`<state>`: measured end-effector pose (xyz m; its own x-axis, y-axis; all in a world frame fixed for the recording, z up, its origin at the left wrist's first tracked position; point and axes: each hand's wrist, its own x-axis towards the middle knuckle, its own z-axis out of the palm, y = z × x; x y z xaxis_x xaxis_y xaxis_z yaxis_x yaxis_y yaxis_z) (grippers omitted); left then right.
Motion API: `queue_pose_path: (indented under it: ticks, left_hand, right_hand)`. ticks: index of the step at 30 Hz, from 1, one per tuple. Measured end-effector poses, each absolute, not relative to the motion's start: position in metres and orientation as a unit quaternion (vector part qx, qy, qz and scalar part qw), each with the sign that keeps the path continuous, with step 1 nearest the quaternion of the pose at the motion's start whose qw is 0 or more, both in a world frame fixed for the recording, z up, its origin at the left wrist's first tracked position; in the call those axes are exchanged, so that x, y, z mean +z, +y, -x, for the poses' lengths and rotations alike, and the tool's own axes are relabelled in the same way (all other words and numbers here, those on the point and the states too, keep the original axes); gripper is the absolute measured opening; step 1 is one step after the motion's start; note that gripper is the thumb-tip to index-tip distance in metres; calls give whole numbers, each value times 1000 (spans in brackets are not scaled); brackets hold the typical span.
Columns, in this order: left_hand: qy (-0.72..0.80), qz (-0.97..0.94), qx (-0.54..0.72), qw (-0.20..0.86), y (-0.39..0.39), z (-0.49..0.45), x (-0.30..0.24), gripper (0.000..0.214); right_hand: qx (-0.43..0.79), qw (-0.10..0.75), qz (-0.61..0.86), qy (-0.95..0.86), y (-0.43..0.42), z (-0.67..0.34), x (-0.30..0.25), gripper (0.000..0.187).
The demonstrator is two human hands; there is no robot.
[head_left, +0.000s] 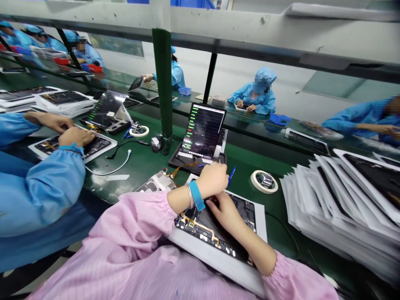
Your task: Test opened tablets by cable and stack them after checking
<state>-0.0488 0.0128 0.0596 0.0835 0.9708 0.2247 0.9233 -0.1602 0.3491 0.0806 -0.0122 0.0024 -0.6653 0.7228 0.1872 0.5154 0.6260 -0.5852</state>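
Across the middle runs a green worktop (243,160). Right side: tall stack of white-sheeted panels (309,204), edges ragged. Left side: co-worker's blue sleeve (53,183), both that person's hands over a separate panel (103,146). Directly ahead of the pink-sleeved person: white sheet (218,262), set askew, with the dark panel (208,227) lying on it, gold flex traces and small parts exposed. Just beyond it, a lit screen (203,131) leans back in a black base (178,160), lines of text showing. Circuit board (159,181) sits left of the panel; an orange ribbon (176,170) runs between board and base.

Left hand (214,179) is curled above the panel's far half, fingertips hidden; can't tell if it grips anything. Right hand (225,211) is bent just beside it, over the panel; can't tell whether its fingers pinch.

Smaller stuff: tape roll (254,183) right of the panel, blue wristband (196,195) on the left wrist, blue pen (231,176) past the hands.
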Motion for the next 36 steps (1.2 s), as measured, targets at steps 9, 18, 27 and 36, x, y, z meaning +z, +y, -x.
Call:
queue_pose_path:
  ticks: [9,18,27,36]
  left_hand:
    - [558,-814,155,48,7,15,7,21]
    - [520,-849,95,0,15,12,0,28]
    - [484,-868,105,17,11,9,0,33]
    - [493,-859,119,65,13,8,-3,33]
  right_hand:
    - [77,7,507,-858,-20,-203,97,11]
    - [272,108,558,-777,-42,-257,27,16]
    - [289,226,507,-780,-58,-255,13,21]
    - [297,240,485,-787,-58,-248,6,17]
